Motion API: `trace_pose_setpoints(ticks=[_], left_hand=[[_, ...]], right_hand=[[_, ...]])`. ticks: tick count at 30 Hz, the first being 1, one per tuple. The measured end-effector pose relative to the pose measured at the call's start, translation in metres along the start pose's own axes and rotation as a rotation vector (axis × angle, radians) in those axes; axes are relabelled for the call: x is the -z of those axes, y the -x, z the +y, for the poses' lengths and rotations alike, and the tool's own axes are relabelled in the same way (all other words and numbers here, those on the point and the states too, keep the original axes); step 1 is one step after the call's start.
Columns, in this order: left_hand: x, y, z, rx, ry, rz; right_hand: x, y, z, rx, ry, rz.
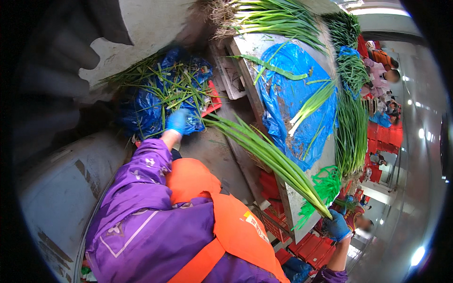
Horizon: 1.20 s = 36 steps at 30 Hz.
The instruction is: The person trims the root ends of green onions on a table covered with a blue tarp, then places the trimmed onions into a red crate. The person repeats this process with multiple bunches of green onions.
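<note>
My right hand point(336, 224), in a blue glove, grips a bunch of long scallions point(269, 152) by the stem end. Their green leaves stretch across the table's near edge toward the waste heap. My left hand point(178, 122), also gloved in blue, is blurred over a red crate point(214, 99) lined with blue plastic point(145, 102) and heaped with leaf scraps point(177, 85). Whether its fingers hold anything is unclear. On the metal table point(247, 44), a blue plastic sheet point(283, 70) bears a few loose scallions point(306, 108) and dirt. Green plastic strips point(324, 184) lie near my right hand.
Rooted scallions point(276, 16) are piled at one table end. More scallion bundles point(350, 131) line the far side. Beyond are red crates point(384, 136) and several people point(380, 74); one person point(354, 215) works near my right hand. A grey metal surface point(60, 191) stands beside my left arm.
</note>
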<state>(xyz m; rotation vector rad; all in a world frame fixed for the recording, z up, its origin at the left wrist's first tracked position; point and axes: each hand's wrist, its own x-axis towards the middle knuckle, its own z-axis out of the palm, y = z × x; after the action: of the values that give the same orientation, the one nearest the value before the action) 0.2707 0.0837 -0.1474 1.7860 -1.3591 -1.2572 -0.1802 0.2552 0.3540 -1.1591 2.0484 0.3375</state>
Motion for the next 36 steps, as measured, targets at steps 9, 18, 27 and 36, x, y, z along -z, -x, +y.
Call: trace_pose_setpoints(ticks=[9, 18, 27, 36], left_hand=[[-0.015, 0.018, -0.028, 0.491, 0.512, -0.735], [-0.077, 0.037, 0.076, 0.425, 2.043, -0.864], [-0.046, 0.031, 0.157, 0.175, 1.750, -0.797], [-0.049, -0.040, 0.235, -0.005, 1.468, -0.724]], right_hand=[[0.002, -0.001, -0.015, -0.108, -0.039, 0.022], [-0.031, -0.004, -0.011, 0.460, 0.743, 0.521], [-0.035, -0.006, 0.043, 0.467, 0.757, 0.777], [0.012, -0.094, 0.142, 0.521, 0.746, 1.037]])
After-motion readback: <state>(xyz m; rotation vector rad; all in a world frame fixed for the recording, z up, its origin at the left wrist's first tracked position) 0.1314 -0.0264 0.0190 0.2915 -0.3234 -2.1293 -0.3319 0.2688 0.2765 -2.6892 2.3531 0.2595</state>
